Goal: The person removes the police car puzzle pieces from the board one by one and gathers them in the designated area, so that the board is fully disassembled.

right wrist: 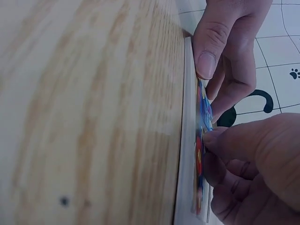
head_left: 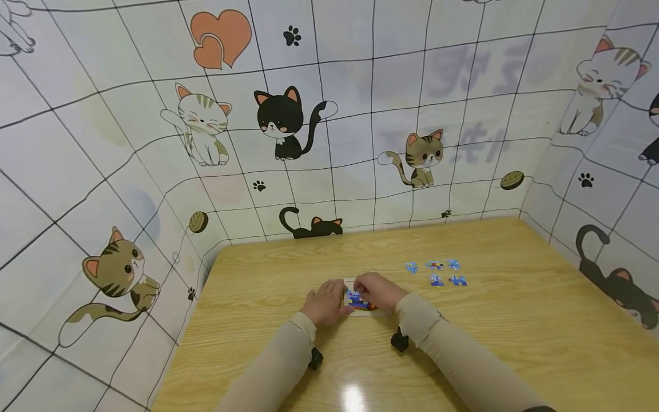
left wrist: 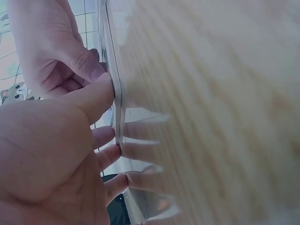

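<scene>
A small puzzle board (head_left: pixel 380 313) with a pale border and a colourful blue picture lies flat on the table between both hands. My left hand (head_left: pixel 325 303) rests along its left side, thumb pressing the near corner and the other fingers stretched toward the far edge. Over the picture, my right hand (head_left: pixel 382 292) pinches a small puzzle piece between thumb and forefinger, the piece mostly hidden by the fingertips. In the right wrist view, the right thumb (right wrist: pixel 234 140) sits right at the picture's surface, across from the left thumb (right wrist: pixel 206 63).
Several loose blue puzzle pieces (head_left: pixel 436 280) lie on the wooden table (head_left: pixel 257 274) to the right of the board. Behind and beside the table hangs a white cloth (head_left: pixel 355 143) printed with cats and grid lines. Black wrist cameras (head_left: pixel 399 340) stick out beneath the sleeves.
</scene>
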`<state>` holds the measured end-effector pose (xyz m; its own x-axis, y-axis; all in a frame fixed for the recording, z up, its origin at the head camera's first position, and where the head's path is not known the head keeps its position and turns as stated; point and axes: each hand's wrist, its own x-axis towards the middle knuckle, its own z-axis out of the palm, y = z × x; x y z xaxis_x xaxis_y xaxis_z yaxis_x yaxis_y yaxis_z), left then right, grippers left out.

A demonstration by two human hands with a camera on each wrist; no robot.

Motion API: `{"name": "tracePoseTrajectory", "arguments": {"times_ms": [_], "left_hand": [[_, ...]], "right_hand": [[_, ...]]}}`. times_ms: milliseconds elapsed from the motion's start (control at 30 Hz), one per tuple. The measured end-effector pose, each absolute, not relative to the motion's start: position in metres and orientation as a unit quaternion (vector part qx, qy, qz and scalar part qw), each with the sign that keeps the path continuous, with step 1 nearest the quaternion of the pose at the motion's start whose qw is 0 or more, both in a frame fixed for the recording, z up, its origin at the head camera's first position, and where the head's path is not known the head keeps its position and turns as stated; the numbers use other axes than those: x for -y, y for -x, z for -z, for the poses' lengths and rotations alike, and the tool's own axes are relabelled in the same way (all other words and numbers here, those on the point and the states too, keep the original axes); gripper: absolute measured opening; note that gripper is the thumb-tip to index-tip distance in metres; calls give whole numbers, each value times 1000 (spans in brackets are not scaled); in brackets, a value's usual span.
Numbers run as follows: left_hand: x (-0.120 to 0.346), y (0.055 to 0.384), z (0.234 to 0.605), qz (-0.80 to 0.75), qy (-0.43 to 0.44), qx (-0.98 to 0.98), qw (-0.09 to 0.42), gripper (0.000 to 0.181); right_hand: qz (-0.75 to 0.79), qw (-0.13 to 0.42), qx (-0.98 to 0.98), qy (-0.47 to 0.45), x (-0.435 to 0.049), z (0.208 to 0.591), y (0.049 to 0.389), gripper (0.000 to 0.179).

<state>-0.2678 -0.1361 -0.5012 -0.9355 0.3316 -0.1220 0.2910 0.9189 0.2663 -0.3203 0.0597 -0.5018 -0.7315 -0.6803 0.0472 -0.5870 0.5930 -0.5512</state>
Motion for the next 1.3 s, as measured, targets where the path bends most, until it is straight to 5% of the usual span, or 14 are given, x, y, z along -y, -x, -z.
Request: {"name": "tracePoseTrajectory", "arguments": {"times_ms": [733, 1067, 1300], "left_hand": [[137, 281, 521, -171, -145, -973, 55, 48], [136, 271, 503, -167, -151, -972, 63, 44], [136, 269, 502, -170, -151, -971, 68, 44]], "right_hand": [[237, 55, -888, 389, -61, 501, 319, 16], [263, 99, -884, 374, -58, 500, 323, 12], [208, 64, -883, 416, -59, 499, 324, 9]]}}
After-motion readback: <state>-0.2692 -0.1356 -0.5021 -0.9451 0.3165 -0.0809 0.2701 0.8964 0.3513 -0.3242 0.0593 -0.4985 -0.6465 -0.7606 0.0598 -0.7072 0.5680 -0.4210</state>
